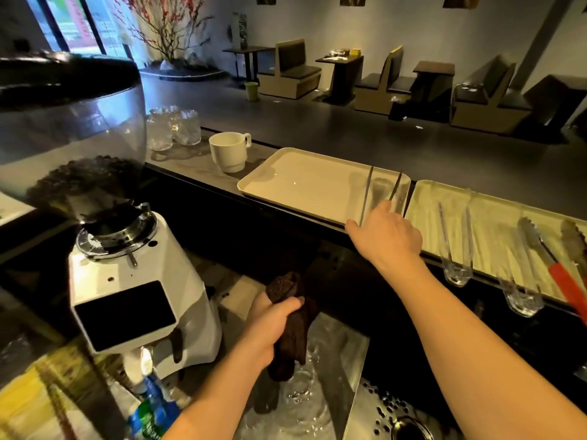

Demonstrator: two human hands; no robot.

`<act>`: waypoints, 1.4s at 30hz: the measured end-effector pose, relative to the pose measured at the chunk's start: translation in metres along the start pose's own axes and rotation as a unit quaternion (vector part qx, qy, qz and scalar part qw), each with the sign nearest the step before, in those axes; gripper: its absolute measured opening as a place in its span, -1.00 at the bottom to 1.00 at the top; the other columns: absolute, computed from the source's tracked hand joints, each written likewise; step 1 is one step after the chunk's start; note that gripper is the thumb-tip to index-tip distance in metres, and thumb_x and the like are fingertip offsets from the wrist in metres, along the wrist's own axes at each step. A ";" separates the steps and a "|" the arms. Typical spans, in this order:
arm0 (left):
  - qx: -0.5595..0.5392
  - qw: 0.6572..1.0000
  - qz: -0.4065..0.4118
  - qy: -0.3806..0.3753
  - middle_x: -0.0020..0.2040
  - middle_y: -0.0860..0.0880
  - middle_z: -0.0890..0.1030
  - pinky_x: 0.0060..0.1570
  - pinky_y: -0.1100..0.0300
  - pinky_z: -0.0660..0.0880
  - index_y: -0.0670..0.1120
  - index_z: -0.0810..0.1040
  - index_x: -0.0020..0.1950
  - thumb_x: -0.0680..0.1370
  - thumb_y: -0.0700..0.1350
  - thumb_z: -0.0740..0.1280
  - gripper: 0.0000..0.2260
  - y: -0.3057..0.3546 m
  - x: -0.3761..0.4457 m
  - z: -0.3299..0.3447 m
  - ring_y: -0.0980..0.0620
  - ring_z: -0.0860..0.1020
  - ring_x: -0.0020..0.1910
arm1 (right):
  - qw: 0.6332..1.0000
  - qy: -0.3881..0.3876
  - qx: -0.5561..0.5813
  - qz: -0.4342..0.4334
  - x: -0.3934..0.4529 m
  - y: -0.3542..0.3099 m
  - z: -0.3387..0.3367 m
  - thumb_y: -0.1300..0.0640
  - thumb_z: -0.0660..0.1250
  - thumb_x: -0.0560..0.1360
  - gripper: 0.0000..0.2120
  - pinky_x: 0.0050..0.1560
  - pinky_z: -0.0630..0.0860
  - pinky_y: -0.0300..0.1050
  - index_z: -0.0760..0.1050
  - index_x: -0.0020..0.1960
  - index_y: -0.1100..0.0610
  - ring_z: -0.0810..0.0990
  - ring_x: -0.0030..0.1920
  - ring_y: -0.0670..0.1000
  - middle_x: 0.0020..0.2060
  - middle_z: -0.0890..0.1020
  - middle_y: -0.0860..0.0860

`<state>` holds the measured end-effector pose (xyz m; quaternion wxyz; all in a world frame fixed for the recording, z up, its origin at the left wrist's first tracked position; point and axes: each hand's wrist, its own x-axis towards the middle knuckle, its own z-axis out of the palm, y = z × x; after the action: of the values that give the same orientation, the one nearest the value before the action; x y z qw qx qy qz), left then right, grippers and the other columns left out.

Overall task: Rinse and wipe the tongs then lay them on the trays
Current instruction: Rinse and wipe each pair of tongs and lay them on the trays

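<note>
Now, right hand [386,236]: fingers pinching thin clear plastic tongs [368,193] over cream rectangular tray [295,182]
Left hand [274,325]: fingers wrapped tight around dark brown cloth [295,325], above wet steel sink [320,404]

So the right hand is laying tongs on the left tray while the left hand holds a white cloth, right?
Not quite: in the head view the cloth in the left hand is dark brown. The right hand is laying tongs on the left tray.

Shiny thin metal tongs [367,198] on a smooth glossy plastic tray [301,182], dark rough cloth [293,325], steel sink [355,404] wet and gleaming.
</note>
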<state>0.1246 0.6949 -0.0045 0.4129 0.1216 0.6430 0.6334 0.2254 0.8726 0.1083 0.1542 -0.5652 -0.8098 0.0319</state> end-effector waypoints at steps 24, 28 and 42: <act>-0.167 0.974 0.004 0.153 -0.30 -0.10 0.71 -0.46 0.23 0.55 -0.14 0.65 0.06 0.50 -0.36 0.41 -0.81 -0.064 -0.170 -0.339 -0.01 0.65 -0.43 | 0.863 -0.357 0.213 -0.288 -0.332 -0.244 0.105 0.09 0.33 0.47 -0.77 -0.25 0.40 -0.04 0.42 -0.34 0.05 0.51 -0.33 0.05 -0.46 0.52 -0.02; -0.162 0.960 -0.005 0.227 -0.25 -0.06 0.73 -0.42 0.27 0.55 -0.17 0.63 0.16 0.52 -0.37 0.38 -0.75 -0.090 -0.185 -0.401 0.02 0.69 -0.35 | 0.864 -0.375 0.149 -0.301 -0.372 -0.282 0.144 0.08 0.31 0.47 -0.86 -0.17 0.49 0.03 0.50 -0.22 0.12 0.61 -0.14 0.21 -0.25 0.65 0.17; -0.164 0.936 -0.082 0.299 -0.22 -0.01 0.73 -0.30 0.21 0.61 -0.10 0.61 0.13 0.52 -0.36 0.39 -0.75 -0.111 -0.130 -0.416 0.02 0.72 -0.25 | 0.872 -0.346 0.023 -0.344 -0.341 -0.314 0.271 -0.02 0.33 0.54 -0.71 0.11 0.54 0.07 0.55 0.11 0.19 0.50 0.15 0.22 0.14 0.43 0.18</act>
<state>-0.0379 0.2902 -0.1172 0.2662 -0.1961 0.6321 0.7009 -0.0294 0.4776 -0.1516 -0.1214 -0.1995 -0.9538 0.1891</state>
